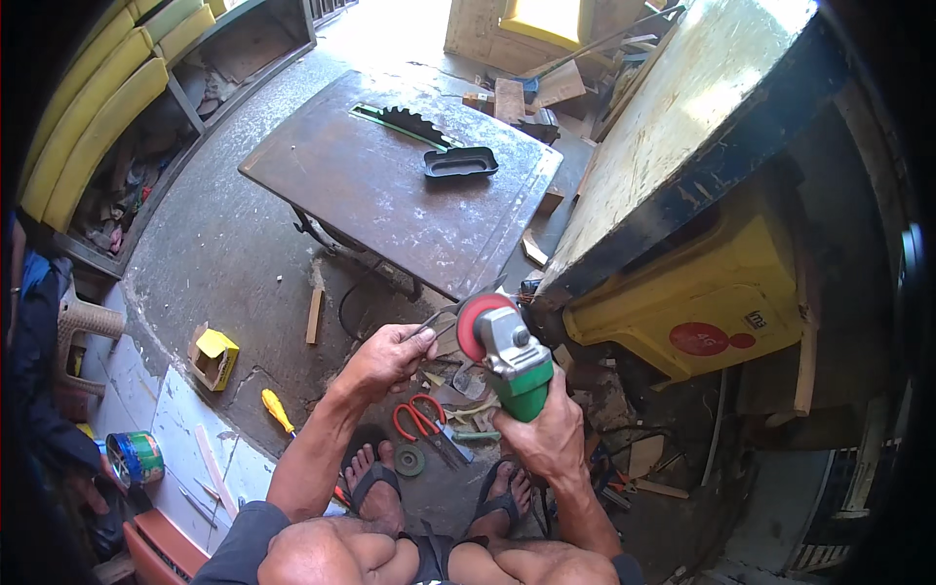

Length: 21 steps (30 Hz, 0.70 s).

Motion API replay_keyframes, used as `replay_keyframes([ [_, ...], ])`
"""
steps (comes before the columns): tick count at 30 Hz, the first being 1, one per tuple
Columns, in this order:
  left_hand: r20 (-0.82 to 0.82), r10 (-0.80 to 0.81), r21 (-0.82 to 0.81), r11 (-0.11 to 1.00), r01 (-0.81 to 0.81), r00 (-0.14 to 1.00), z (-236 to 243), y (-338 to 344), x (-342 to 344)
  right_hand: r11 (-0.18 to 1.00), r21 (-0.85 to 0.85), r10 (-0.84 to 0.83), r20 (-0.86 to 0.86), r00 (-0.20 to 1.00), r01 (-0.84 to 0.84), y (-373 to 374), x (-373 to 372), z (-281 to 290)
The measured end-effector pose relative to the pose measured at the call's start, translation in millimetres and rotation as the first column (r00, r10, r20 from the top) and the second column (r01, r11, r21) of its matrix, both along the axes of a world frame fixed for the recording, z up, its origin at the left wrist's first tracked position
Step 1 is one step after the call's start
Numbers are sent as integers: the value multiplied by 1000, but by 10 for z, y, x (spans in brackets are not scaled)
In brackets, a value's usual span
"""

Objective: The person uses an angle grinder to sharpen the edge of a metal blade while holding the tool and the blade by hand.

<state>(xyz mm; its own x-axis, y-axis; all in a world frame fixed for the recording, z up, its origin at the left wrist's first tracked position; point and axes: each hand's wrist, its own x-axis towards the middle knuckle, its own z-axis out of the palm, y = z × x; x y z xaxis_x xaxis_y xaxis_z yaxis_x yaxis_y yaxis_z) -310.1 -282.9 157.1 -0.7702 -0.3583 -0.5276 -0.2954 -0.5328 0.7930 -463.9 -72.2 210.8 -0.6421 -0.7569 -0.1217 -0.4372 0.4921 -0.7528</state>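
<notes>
My right hand (548, 429) is wrapped round the body of a green and silver angle grinder (524, 375), tilted up in front of my knees. Its red disc (472, 331) faces my left hand (388, 359). Between the fingers of that hand is a thin dark metal piece (435, 319), which runs up to the disc and partly behind it. Whether metal and disc touch, I cannot tell. On the floor between my feet lie red-handled scissors (417, 417) and a small grey disc (409, 459).
Ahead stands a low metal table (322, 156) bearing a toothed dark blade (414, 125) and a black tray (460, 164). A yellow screwdriver (277, 409), yellow box (214, 359) and tin can (135, 458) sit left. A large panel (682, 146) and yellow plastic piece (702, 302) crowd the right.
</notes>
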Motion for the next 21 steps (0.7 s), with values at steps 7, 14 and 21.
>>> replay_keyframes([
  [7,-8,-8,-23,1000,7,1000,-17,-21,49,1000,-29,13,33,999,-12,-50,18,54],
  [14,-16,-18,-18,1000,18,1000,-71,-55,22,1000,-3,-29,17,999,29,-135,-62,27],
  [21,-4,-33,-21,999,33,999,-54,-53,37,999,32,-37,15,999,37,-130,-38,49],
])
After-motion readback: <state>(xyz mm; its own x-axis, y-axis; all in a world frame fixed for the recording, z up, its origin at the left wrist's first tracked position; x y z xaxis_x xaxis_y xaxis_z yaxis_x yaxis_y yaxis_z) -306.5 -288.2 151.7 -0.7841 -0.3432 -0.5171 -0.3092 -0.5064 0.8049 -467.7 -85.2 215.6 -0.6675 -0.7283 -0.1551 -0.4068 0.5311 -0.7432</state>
